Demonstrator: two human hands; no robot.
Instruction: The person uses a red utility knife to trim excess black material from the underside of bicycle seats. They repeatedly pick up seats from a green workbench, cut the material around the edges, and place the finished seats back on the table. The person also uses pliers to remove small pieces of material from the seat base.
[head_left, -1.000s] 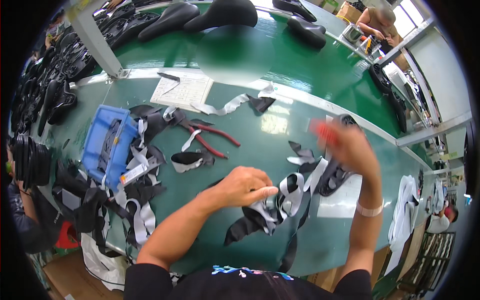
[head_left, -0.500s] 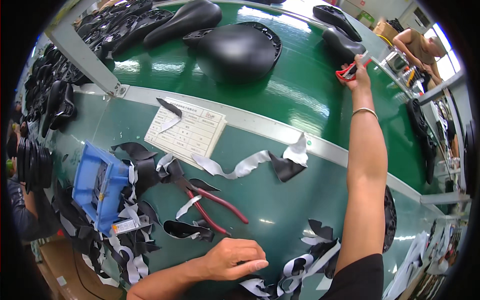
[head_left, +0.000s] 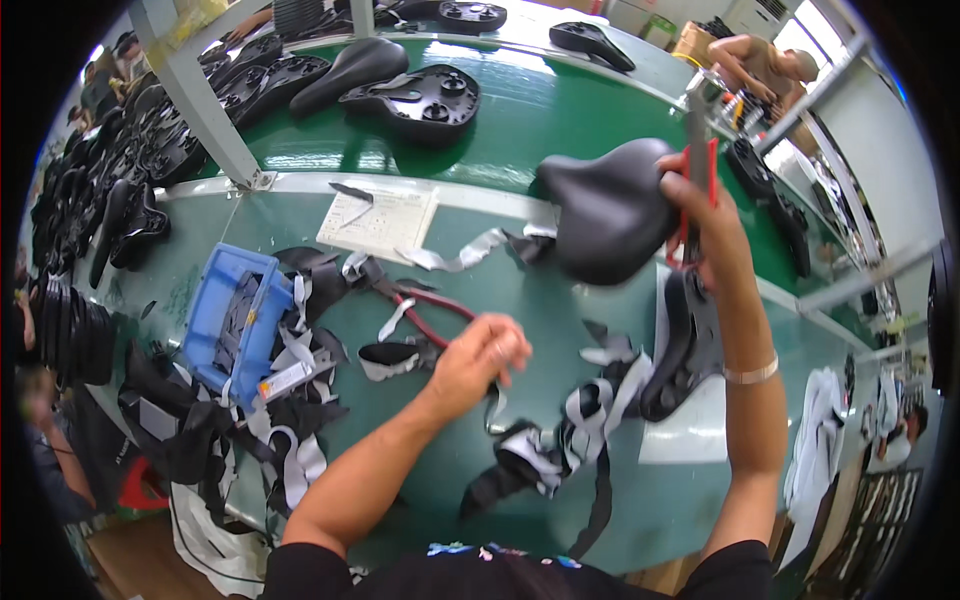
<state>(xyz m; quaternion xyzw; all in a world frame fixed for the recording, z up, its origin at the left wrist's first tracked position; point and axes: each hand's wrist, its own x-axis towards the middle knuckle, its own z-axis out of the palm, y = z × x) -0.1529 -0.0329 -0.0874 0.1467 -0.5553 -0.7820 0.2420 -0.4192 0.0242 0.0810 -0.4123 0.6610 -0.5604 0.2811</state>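
My right hand [head_left: 708,215] grips red-handled scissors [head_left: 712,175], their grey blades pointing up. Against the same hand's fingers is a smooth black bicycle saddle [head_left: 612,215], raised over the near edge of the green belt. Loosely curled and empty, my left hand [head_left: 482,362] has its fingers apart. It hovers above the bench beside red-handled pliers [head_left: 430,318], partly covering them. Below the right wrist lies another saddle [head_left: 685,345], underside showing, on a white sheet [head_left: 690,430].
A blue bin [head_left: 215,345] holds dark scraps; black and white strips [head_left: 590,415] litter the bench. A printed card [head_left: 385,220] lies near the metal rail. More saddles [head_left: 425,105] sit on the green belt [head_left: 500,80]. A metal post [head_left: 205,100] rises at left; a person [head_left: 765,70] works at far right.
My right hand has drawn back toward me, bringing a saddle off the belt along with the scissors. My left hand has risen toward the pliers. The view has shifted.
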